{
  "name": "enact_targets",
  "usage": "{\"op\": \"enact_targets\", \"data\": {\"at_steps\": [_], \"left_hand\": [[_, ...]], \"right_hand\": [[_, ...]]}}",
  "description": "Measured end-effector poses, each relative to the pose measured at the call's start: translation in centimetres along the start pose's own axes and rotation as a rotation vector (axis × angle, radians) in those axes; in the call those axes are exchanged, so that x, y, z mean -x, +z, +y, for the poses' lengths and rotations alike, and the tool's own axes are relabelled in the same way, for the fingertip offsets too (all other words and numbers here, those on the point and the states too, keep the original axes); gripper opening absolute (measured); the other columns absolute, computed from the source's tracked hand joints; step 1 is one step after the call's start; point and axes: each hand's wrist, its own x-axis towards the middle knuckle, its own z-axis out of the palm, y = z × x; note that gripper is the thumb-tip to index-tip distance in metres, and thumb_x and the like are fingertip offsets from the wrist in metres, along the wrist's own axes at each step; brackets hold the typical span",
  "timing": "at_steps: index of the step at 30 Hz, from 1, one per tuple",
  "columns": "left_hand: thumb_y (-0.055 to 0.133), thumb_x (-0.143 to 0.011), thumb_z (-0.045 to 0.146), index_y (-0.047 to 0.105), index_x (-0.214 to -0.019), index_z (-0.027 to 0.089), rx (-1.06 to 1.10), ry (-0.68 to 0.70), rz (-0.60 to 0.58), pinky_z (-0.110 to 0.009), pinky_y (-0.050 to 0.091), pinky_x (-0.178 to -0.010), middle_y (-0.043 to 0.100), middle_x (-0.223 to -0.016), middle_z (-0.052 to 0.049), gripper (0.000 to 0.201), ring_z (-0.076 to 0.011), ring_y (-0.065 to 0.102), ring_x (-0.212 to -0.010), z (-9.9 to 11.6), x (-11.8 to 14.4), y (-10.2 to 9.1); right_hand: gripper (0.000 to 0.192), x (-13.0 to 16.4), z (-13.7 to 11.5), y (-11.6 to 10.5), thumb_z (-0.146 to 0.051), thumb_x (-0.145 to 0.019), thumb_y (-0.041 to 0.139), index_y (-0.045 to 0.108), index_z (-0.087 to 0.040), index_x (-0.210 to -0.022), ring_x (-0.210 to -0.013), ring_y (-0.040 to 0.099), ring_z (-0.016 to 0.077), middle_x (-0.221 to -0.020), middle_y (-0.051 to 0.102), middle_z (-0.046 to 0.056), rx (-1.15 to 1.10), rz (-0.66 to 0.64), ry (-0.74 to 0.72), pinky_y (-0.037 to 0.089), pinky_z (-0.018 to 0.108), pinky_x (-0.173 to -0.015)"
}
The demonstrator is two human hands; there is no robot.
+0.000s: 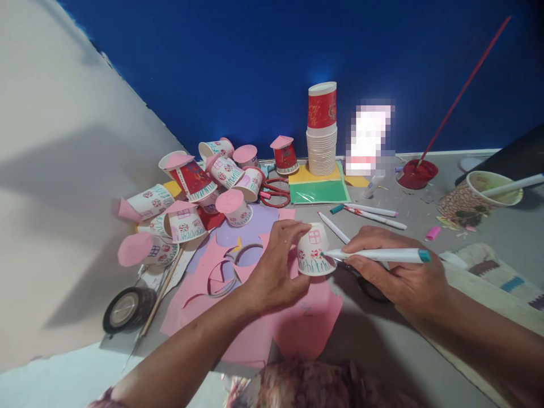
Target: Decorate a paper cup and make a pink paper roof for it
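Between the thumb and fingers of my left hand (278, 269) is a white paper cup (309, 249), turned rim-down. A pink window, red flowers and green grass strokes are drawn on its side. My right hand (399, 277) grips a white felt-tip pen (378, 255) with a green end. The pen's tip meets the cup's side by the red flowers. Under both hands lie cut sheets of pink paper (306, 323). Dark-handled scissors (374, 288) are partly hidden beneath my right hand.
Decorated cups with pink paper tops (232, 208) crowd the left. A tall cup stack (322, 147) stands at the back near red-handled scissors (276, 198). Several pens (374, 217) lie to the right, before a red pot (416, 174) and a patterned cup (465, 198). Black tape (123, 310) sits left.
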Motion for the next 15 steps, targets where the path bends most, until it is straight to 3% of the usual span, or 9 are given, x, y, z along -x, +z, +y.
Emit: {"op": "enact_targets", "data": {"at_steps": [4, 15], "left_hand": [[0.068, -0.071, 0.007, 0.041, -0.142, 0.032, -0.011, 0.027, 0.006, -0.052, 0.054, -0.106, 0.049, -0.135, -0.011, 0.080, -0.0306, 0.051, -0.129, -0.20, 0.07, 0.00], [0.069, -0.073, 0.009, 0.044, -0.141, 0.030, -0.002, 0.012, -0.003, -0.052, 0.052, -0.110, 0.050, -0.136, -0.011, 0.076, -0.0307, 0.052, -0.131, -0.11, 0.03, 0.10]], "right_hand": [[0.013, 0.07, 0.02, -0.13, -0.023, -0.098, 0.065, 0.074, -0.032, -0.097, -0.063, 0.068, 0.0226, -0.083, 0.077, 0.003, -0.002, 0.054, 0.036, 0.053, 0.039, -0.051], [0.011, -0.09, 0.33, 0.03, -0.023, -0.099, 0.064, 0.072, -0.030, -0.099, -0.060, 0.066, 0.0206, -0.079, 0.075, 0.003, -0.006, 0.028, 0.013, 0.053, 0.037, -0.050]]}}
